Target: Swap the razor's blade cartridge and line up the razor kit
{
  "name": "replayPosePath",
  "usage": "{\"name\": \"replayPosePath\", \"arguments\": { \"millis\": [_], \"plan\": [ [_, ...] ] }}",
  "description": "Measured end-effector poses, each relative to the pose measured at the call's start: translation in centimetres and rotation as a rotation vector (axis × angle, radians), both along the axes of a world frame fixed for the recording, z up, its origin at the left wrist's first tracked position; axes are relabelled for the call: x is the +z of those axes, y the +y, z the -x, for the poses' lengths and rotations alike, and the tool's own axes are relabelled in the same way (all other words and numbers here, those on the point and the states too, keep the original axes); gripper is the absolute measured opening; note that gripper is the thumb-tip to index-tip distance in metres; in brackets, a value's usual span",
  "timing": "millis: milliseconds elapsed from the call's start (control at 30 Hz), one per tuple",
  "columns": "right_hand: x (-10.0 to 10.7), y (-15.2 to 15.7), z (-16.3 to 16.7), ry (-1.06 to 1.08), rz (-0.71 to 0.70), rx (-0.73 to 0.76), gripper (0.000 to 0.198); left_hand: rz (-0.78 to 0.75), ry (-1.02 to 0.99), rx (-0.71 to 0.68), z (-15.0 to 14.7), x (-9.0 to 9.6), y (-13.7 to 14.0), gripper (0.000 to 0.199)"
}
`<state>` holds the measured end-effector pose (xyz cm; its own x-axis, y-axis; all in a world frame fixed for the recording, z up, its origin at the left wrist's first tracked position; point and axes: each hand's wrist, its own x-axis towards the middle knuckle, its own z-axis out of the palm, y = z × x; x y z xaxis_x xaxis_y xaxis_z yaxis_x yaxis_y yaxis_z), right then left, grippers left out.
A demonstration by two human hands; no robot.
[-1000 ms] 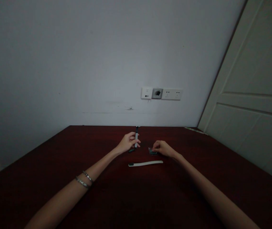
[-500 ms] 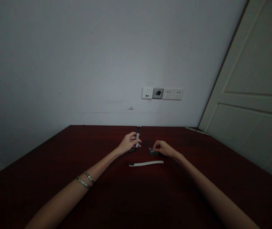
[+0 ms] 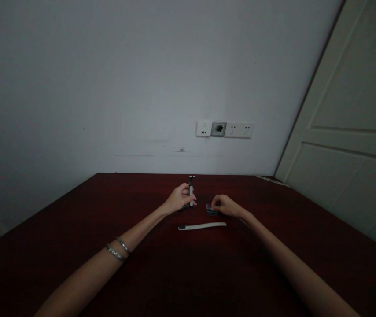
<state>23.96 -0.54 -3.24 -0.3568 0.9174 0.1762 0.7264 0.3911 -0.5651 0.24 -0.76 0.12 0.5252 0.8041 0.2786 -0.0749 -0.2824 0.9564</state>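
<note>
My left hand (image 3: 178, 199) is closed around the handle of a razor (image 3: 191, 196), held upright with its T-shaped head at the top. The handle is pale and the neck black. Beneath that hand lies a small dark object (image 3: 182, 208), mostly hidden. To the right, the fingers of my right hand (image 3: 225, 205) pinch the edge of a small clear packet (image 3: 210, 210) with greenish parts, resting on the table. Nearer to me lies a slim white stick with a dark patch at its left end, like a toothbrush (image 3: 203, 226).
The dark red wooden table (image 3: 135, 281) meets a pale wall (image 3: 141, 88) at the back. Sockets (image 3: 239, 130) are set in the wall. A white panelled door (image 3: 343, 176) stands on the right, and a thin strip (image 3: 271, 181) lies by the table's back right corner.
The razor has shifted slightly down and toward the right in my left hand, and its head shows more clearly. My right hand stays almost still at the packet.
</note>
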Motion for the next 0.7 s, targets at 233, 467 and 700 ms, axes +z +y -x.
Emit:
{"name": "replayPosePath", "arguments": {
  "millis": [233,467,700],
  "plan": [
    [0.7,0.0,-0.1,0.08,0.027,-0.009,0.011,-0.011,-0.017,-0.025,0.0,0.0,0.2,0.03],
    [3.3,-0.4,0.9,0.301,-0.003,-0.054,0.019,-0.01,0.003,0.042,-0.1,0.7,-0.4,0.031],
    [6.1,-1.5,3.9,0.372,0.026,0.015,0.016,-0.059,-0.07,0.102,-0.3,1.0,-0.5,0.032]
  ]
}}
